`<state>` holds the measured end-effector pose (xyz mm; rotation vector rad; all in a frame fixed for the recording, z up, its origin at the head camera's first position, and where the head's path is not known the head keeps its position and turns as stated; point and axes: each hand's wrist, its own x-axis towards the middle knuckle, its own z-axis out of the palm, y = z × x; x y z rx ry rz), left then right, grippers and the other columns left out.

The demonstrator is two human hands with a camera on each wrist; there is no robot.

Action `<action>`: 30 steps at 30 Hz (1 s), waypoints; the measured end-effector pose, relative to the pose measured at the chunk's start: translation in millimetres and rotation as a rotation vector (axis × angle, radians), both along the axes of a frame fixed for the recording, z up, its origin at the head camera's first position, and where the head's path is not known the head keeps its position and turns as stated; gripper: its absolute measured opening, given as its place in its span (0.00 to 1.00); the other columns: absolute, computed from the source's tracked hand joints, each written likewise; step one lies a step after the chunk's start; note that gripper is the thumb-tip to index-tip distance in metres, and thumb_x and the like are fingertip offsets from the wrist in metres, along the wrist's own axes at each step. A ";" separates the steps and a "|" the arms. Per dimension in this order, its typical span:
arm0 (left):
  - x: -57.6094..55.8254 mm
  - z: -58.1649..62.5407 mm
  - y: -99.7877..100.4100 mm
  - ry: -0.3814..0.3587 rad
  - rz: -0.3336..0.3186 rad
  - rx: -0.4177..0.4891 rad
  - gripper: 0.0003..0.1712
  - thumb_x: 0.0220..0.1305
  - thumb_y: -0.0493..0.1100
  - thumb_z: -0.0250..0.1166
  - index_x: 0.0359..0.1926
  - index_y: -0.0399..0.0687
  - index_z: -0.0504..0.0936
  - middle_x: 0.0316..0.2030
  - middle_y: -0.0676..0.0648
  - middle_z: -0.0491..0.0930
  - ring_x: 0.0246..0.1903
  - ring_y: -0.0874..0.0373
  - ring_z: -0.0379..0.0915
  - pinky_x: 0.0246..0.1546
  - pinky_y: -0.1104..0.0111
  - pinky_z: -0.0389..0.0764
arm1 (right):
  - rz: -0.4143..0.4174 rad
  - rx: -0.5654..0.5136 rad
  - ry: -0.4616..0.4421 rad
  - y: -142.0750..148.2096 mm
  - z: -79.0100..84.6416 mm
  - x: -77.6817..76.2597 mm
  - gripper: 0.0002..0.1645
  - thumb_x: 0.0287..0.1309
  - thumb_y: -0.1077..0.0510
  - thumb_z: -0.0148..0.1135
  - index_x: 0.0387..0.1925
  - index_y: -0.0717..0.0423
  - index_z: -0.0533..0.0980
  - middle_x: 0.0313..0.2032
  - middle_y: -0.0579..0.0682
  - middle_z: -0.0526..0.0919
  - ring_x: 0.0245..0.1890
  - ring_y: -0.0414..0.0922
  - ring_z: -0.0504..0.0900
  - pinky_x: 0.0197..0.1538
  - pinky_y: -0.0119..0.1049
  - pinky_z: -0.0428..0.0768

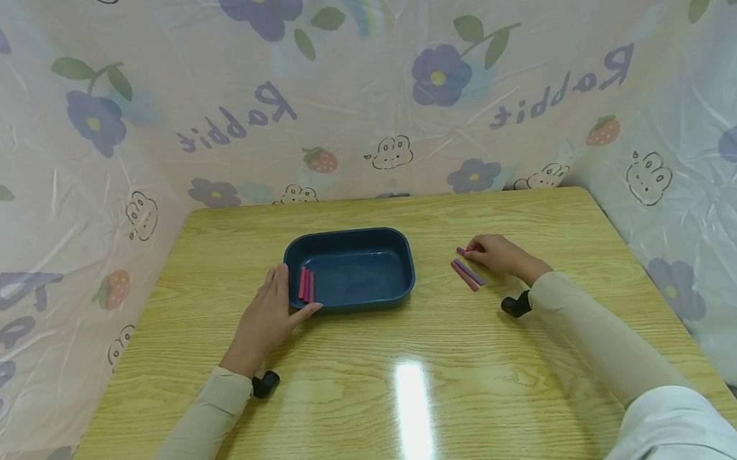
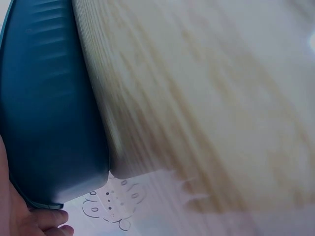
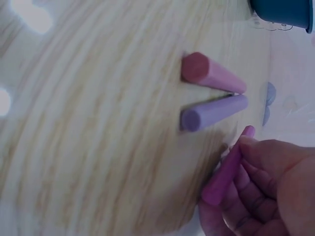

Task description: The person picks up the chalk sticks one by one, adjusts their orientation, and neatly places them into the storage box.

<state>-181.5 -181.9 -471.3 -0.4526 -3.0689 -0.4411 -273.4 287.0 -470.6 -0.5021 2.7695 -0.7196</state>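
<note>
A dark blue rectangular tray (image 1: 361,307) stands on the table. My left hand (image 1: 267,314) rests against its left end, fingers along the side and thumb across the front rim. Several red, pink and purple chalk sticks (image 1: 306,285) lie side by side in the tray's left end. Right of the tray, my right hand (image 1: 496,252) pinches a magenta chalk stick (image 3: 227,172) between thumb and fingers, close above the table. Beside it a pinkish-red chalk stick (image 3: 211,71) and a purple chalk stick (image 3: 214,113) lie on the table, nearly touching at their far ends.
The wood-grain table (image 1: 330,406) reaches back to a patterned cloth (image 1: 357,79) that hangs behind it and at both sides. A bright light reflection (image 1: 414,418) shows on the tabletop near the front. A black wrist device (image 1: 516,305) sits at each sleeve cuff.
</note>
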 end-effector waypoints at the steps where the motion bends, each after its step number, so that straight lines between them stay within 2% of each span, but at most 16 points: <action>1: 0.0 0.1 -0.1 -0.001 -0.001 -0.001 0.63 0.53 0.81 0.41 0.72 0.38 0.37 0.71 0.38 0.41 0.70 0.49 0.32 0.65 0.52 0.52 | -0.003 0.000 0.001 -0.6 0.1 0.3 0.14 0.66 0.57 0.52 0.43 0.65 0.77 0.38 0.55 0.79 0.37 0.48 0.76 0.41 0.44 0.74; 10: 0.4 0.0 -0.6 0.001 0.000 0.001 0.64 0.52 0.81 0.42 0.72 0.37 0.38 0.71 0.37 0.42 0.70 0.47 0.33 0.65 0.52 0.52 | -0.046 -0.100 -0.014 -11.5 6.6 2.8 0.13 0.66 0.57 0.52 0.42 0.63 0.78 0.35 0.54 0.80 0.31 0.46 0.76 0.37 0.39 0.75; 16: 0.6 -0.6 -0.6 -0.013 0.001 -0.001 0.63 0.53 0.80 0.43 0.72 0.38 0.37 0.71 0.38 0.41 0.70 0.49 0.32 0.65 0.52 0.52 | -0.079 -0.195 -0.084 -16.2 7.2 4.4 0.17 0.68 0.54 0.50 0.45 0.65 0.76 0.31 0.56 0.80 0.29 0.50 0.78 0.32 0.38 0.77; 22: 0.3 0.1 -0.1 -0.011 -0.003 0.002 0.63 0.53 0.80 0.43 0.72 0.38 0.37 0.71 0.38 0.41 0.70 0.48 0.32 0.64 0.51 0.52 | -0.106 -0.332 -0.169 -26.8 15.5 10.1 0.22 0.66 0.51 0.52 0.49 0.68 0.74 0.38 0.62 0.80 0.36 0.53 0.79 0.39 0.45 0.81; 27: 0.6 0.4 0.0 -0.007 -0.001 0.000 0.63 0.53 0.80 0.42 0.72 0.38 0.37 0.71 0.38 0.41 0.70 0.48 0.32 0.65 0.52 0.52 | -0.102 -0.398 -0.199 -34.9 21.4 12.6 0.26 0.66 0.49 0.52 0.51 0.69 0.73 0.42 0.64 0.78 0.38 0.50 0.79 0.42 0.42 0.80; 30: 0.5 0.6 0.0 -0.007 -0.003 0.004 0.63 0.53 0.80 0.42 0.72 0.38 0.37 0.71 0.38 0.41 0.70 0.48 0.32 0.65 0.52 0.51 | -0.092 -0.420 -0.199 -39.7 25.6 15.0 0.27 0.67 0.49 0.51 0.52 0.70 0.73 0.41 0.63 0.79 0.36 0.48 0.79 0.41 0.40 0.80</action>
